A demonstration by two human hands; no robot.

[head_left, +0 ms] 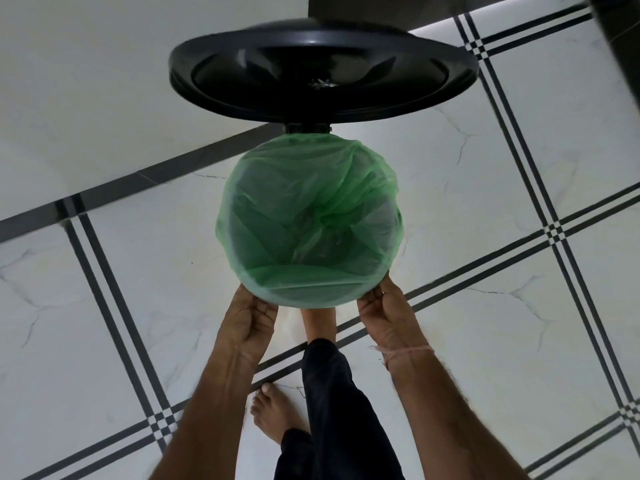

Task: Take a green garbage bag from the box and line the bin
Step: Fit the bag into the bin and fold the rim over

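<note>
White marble-look floor tiles (pixel 502 341) filling nearly the whole view, faint grey veining showing. Thin paired black lines (pixel 512 251) running between tiles in a diagonal grid, crossing at small checkered squares (pixel 554 232). A wider solid dark band (pixel 114 192) cutting diagonally from left edge toward centre. Beyond it, a plain pale surface (pixel 86 81) sitting upper left. Dark panel (pixel 381 8) at the top, bright light strip (pixel 485 17) glowing beside it. Another dark edge (pixel 620 36) showing top right.

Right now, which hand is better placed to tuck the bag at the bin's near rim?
Roughly even: left hand and right hand both grip the green bag at the near rim. Slight edge right: its fingers sit closer to the rim's centre.
</note>
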